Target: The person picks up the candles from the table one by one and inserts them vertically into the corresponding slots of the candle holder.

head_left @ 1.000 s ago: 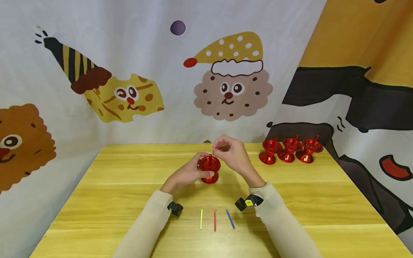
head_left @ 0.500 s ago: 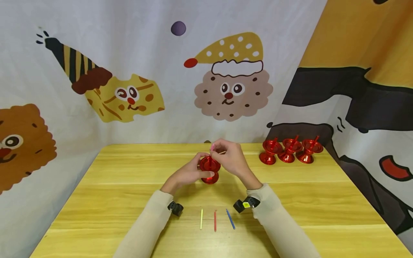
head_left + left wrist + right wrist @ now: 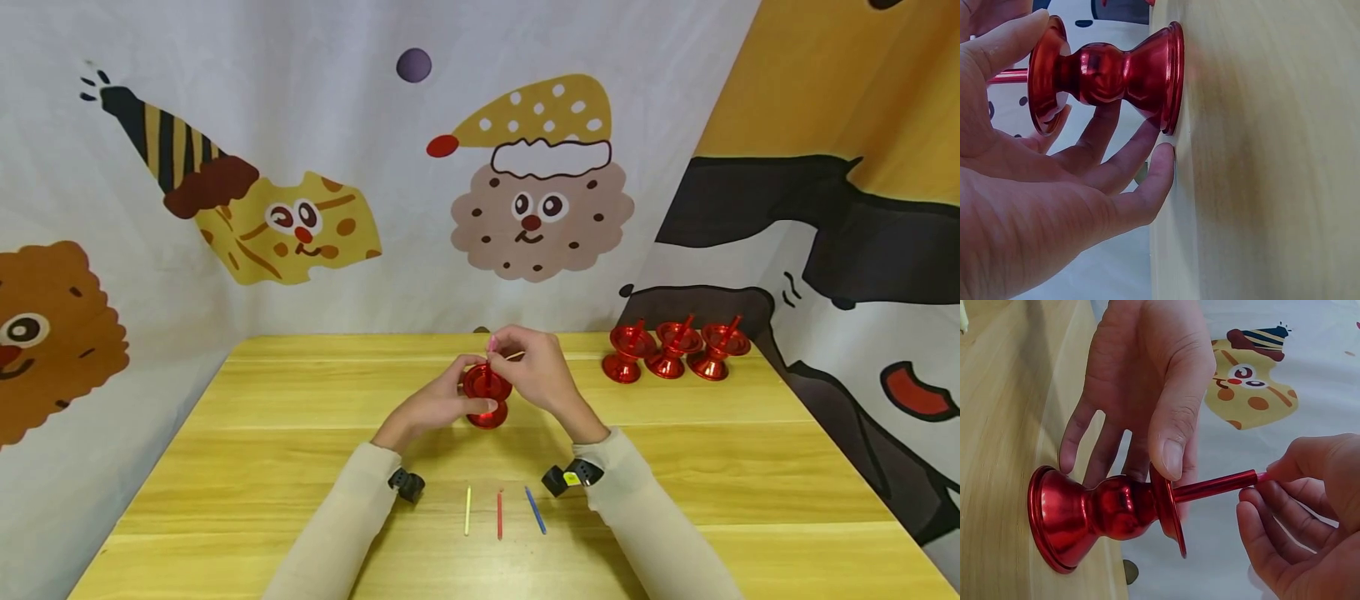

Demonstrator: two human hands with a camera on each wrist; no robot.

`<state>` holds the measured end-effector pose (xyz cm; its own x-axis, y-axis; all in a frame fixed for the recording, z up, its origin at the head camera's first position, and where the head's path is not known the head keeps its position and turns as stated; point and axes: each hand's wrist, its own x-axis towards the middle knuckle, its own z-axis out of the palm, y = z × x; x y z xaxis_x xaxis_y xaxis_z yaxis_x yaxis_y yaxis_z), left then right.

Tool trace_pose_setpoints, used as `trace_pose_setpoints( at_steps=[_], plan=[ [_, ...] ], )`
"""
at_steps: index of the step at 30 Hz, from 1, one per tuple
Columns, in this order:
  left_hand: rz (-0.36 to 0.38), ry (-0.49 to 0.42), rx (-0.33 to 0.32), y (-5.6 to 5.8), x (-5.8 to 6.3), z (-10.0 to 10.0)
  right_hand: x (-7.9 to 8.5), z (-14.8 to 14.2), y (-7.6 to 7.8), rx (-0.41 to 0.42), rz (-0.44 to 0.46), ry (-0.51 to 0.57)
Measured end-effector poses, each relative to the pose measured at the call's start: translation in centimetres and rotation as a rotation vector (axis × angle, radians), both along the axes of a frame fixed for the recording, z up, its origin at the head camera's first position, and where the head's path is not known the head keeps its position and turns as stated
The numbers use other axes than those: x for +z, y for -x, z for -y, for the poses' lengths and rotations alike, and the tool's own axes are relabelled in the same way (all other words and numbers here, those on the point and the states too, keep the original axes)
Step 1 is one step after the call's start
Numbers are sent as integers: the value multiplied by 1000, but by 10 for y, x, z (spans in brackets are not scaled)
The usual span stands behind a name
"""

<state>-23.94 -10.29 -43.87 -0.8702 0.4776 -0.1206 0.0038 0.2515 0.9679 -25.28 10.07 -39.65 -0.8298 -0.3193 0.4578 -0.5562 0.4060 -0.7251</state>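
A shiny red metal candle holder (image 3: 487,412) stands upright on the table, with a flared foot, a round dish and a thin tube rising from the dish. My left hand (image 3: 435,403) grips it, thumb at the dish rim and fingers behind the stem, as the right wrist view shows. Above the dish, my right hand (image 3: 536,362) pinches a thin pink candle (image 3: 1262,477) between thumb and forefinger. The candle's lower end meets the top of the red tube (image 3: 1216,486), in line with it. Fingers hide most of the candle.
Three matching red candle holders (image 3: 678,339) stand in a row at the back right of the table (image 3: 300,467). Nearer, between the forearms, lie a yellow candle (image 3: 468,510), a red candle (image 3: 500,515) and a blue candle (image 3: 536,510). A printed curtain (image 3: 315,100) hangs behind.
My right hand has come slightly left and down, bringing the pink candle from above the tube to its top. My left hand and the holder have stayed in place.
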Motion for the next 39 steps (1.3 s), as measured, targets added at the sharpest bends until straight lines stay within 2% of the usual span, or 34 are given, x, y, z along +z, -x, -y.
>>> trace_pose_setpoints(
  at_steps=[8,16,25,32,39],
  plan=[
    [6,-18,-8,2,-3,1,-1,0,-1,23,-64,-27],
    [14,-24,-10,1,-1,1,0,-2,-2,27,-64,-55],
    [14,-2,44,0,-2,1,3,-9,0,66,-15,-67],
    [31,24,52,2,0,8,3,-19,2,54,27,-119],
    [21,72,68,7,0,17,7,-32,6,24,61,-108]
  ],
)
